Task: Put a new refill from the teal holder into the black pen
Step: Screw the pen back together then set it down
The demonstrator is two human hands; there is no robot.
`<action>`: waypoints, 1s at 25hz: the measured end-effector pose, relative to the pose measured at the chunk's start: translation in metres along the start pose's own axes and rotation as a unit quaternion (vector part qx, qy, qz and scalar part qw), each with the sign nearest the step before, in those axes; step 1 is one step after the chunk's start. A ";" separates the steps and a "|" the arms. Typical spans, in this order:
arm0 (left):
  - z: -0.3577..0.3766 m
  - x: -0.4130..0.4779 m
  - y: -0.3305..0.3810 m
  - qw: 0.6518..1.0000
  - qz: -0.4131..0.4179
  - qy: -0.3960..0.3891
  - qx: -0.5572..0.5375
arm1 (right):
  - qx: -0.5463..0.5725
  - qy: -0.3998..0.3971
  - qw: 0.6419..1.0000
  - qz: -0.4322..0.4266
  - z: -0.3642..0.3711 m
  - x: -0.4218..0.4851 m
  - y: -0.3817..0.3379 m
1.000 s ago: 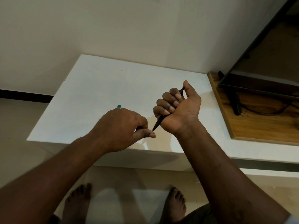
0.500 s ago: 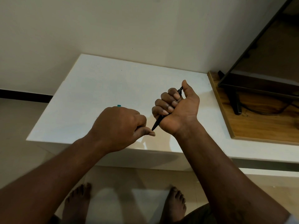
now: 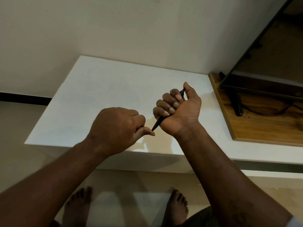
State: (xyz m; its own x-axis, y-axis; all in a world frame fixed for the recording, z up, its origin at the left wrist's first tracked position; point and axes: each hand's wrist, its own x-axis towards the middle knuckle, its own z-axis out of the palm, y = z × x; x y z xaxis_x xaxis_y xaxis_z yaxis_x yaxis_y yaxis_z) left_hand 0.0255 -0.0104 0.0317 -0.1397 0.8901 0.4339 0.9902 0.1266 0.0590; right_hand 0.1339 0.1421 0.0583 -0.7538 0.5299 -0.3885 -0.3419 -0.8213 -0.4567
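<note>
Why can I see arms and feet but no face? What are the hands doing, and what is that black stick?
The camera sits on the person's head and looks down, so you see what they see: their own arms, hands and bare feet, never their face. The right hand is closed in a fist around a thin black pen, with its pointed tip sticking out towards the left hand. The left hand is curled shut; its thumb tip sits close to the pen's tip, and I cannot tell what it holds. Under the hands is a white tabletop. A tiny bit of something teal peeks out behind the left hand. At the right, a dark flat screen stands on a wooden board.
</note>
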 end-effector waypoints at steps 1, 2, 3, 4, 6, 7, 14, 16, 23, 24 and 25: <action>0.000 0.000 0.000 1.000 0.001 -0.001 0.001 | -0.002 0.000 1.000 -0.001 0.000 0.000 0.000; 0.000 0.000 -0.001 1.000 0.001 -0.003 0.001 | -0.004 0.000 1.000 -0.002 0.000 0.000 0.001; 0.001 -0.001 -0.001 1.000 0.002 -0.004 0.002 | -0.006 0.001 1.000 -0.004 0.000 -0.001 0.001; 0.001 -0.001 -0.001 1.000 0.002 -0.005 0.002 | -0.007 0.002 1.000 -0.007 0.001 -0.001 0.002; 0.002 -0.001 -0.002 1.000 -0.005 -0.003 -0.001 | -0.010 0.004 1.000 -0.014 0.001 -0.002 0.002; 0.002 -0.001 -0.002 1.000 -0.013 0.000 -0.005 | -0.011 0.005 1.000 -0.015 0.001 -0.002 0.004; 0.003 0.001 -0.005 0.998 -0.048 -0.005 -0.039 | -0.164 0.017 0.986 -0.013 0.007 -0.001 0.023; 0.002 0.001 -0.005 0.997 -0.059 -0.011 -0.040 | -0.253 0.031 0.967 -0.028 0.007 -0.001 0.022; 0.000 0.004 -0.006 0.994 -0.098 -0.017 -0.046 | -0.397 0.016 0.916 -0.056 0.006 0.000 0.019; -0.001 0.004 -0.006 0.994 -0.101 -0.012 -0.046 | -0.407 0.010 0.911 -0.058 0.006 0.000 0.018; -0.001 0.005 -0.006 0.994 -0.102 -0.006 -0.046 | -0.416 0.006 0.908 -0.058 0.006 0.001 0.018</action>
State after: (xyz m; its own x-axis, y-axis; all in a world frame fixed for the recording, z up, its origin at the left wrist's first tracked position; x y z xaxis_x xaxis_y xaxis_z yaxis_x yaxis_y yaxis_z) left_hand 0.0184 -0.0078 0.0345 -0.3372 0.8550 0.3939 0.9371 0.2647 0.2276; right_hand 0.1240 0.1265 0.0545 -0.7323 0.6090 -0.3047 0.1260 -0.3185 -0.9395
